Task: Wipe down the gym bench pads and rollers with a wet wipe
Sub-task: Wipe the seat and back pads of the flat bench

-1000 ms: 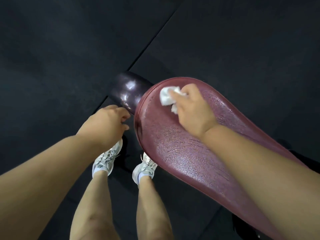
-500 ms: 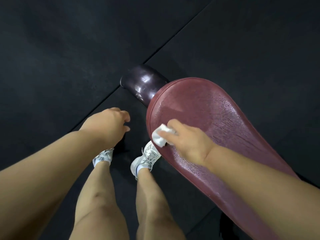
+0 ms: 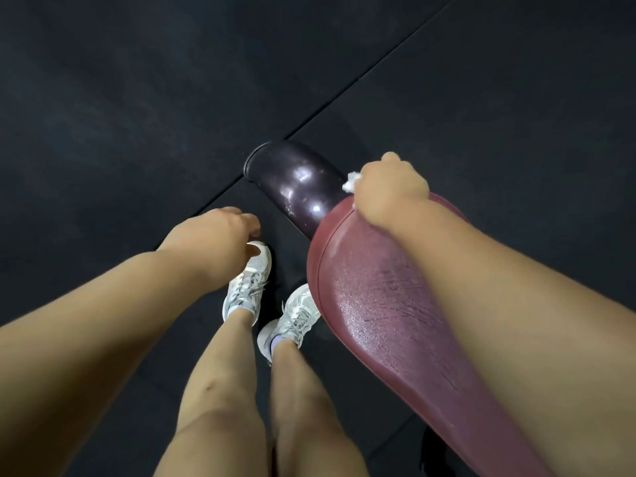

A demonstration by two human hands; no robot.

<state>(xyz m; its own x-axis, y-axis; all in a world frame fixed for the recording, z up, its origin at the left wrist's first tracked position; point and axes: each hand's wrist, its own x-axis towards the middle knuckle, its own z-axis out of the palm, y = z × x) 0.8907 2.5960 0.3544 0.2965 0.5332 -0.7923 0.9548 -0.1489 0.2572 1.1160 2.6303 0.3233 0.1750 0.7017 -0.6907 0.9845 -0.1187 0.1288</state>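
the right hand (image 3: 390, 187) now sits curled over the rounded far end of the long dark-red vinyl bench pad (image 3: 378, 304). its fingers are bent tightly round a crumpled white wet wipe (image 3: 350, 184), of which only a small tuft shows at the left of the knuckles. half a second ago this hand was pressing the wipe on the pad's near left edge, and a second ago it was up on the top face, so the stroke has run along the rim and come back to the tip. the wipe lies just beside the glossy dark purple cylindrical roller (image 3: 296, 187), which juts out from under the pad's end; whether it touches the roller i cannot tell. the pad's face shines wet and streaked, so i judge it largely done and the roller next in line. the left hand (image 3: 213, 235) still hangs above the grey-white laced sneakers (image 3: 247, 280) and the black rubber floor mats (image 3: 137, 98), fingers loosely curled, holding nothing.
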